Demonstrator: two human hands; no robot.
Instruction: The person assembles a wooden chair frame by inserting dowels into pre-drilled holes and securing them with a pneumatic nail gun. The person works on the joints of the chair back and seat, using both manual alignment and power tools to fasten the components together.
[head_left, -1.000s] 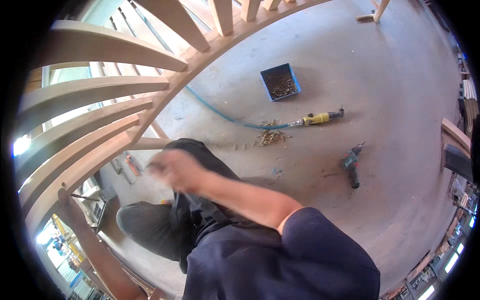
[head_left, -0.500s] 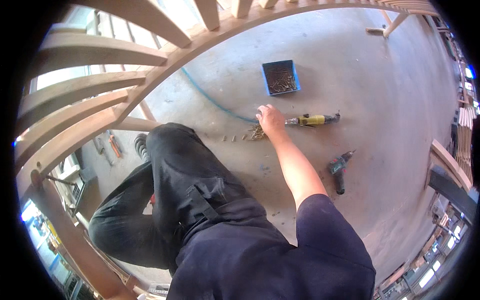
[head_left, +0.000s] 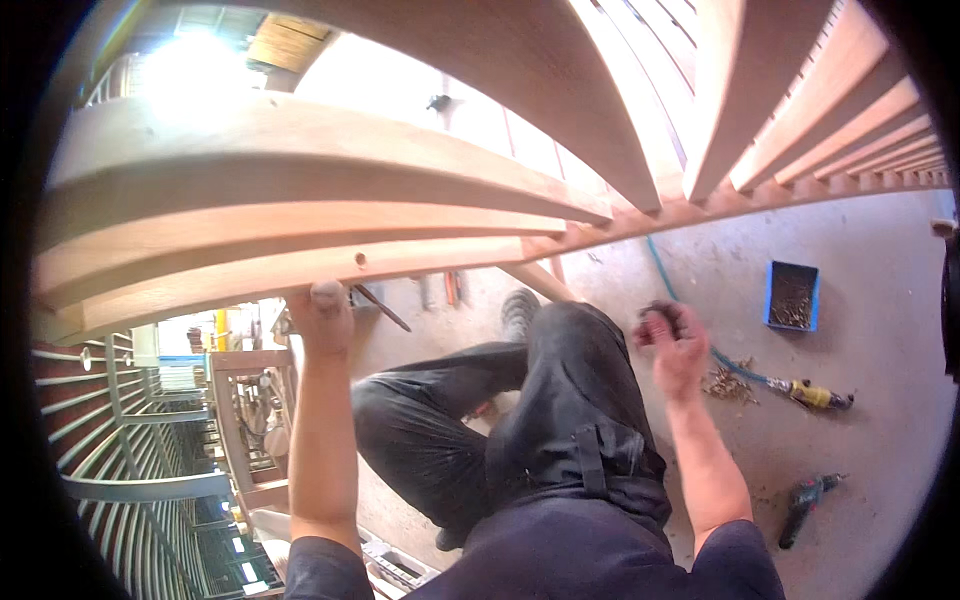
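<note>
My left hand [head_left: 325, 318] is raised against the lower edge of a curved wooden rail [head_left: 430, 258], fingers closed. A dark slim rod with a tapered end [head_left: 384, 308] juts out from it; what kind of tool it is I cannot tell. My right hand [head_left: 676, 350] hovers beside my right knee, fingers curled together. Whatever they pinch is too small and blurred to make out. Just right of that hand, a pile of small brass-coloured screws [head_left: 730, 384] lies on the floor, close to a yellow air tool [head_left: 812, 394] on a teal hose [head_left: 662, 268].
Wide wooden slats [head_left: 540, 90] arch overhead from the rail. A blue bin of screws [head_left: 793, 297] stands on the floor to the right, and a cordless drill [head_left: 808, 508] lies nearer. Orange-handled pliers [head_left: 453, 288] are beyond my legs. Metal racks [head_left: 150, 487] fill the left.
The view has swung left, bringing the rail nearer. My right hand has left the screw pile and come back beside my knee. My left hand remains at the rail with the dark rod.
</note>
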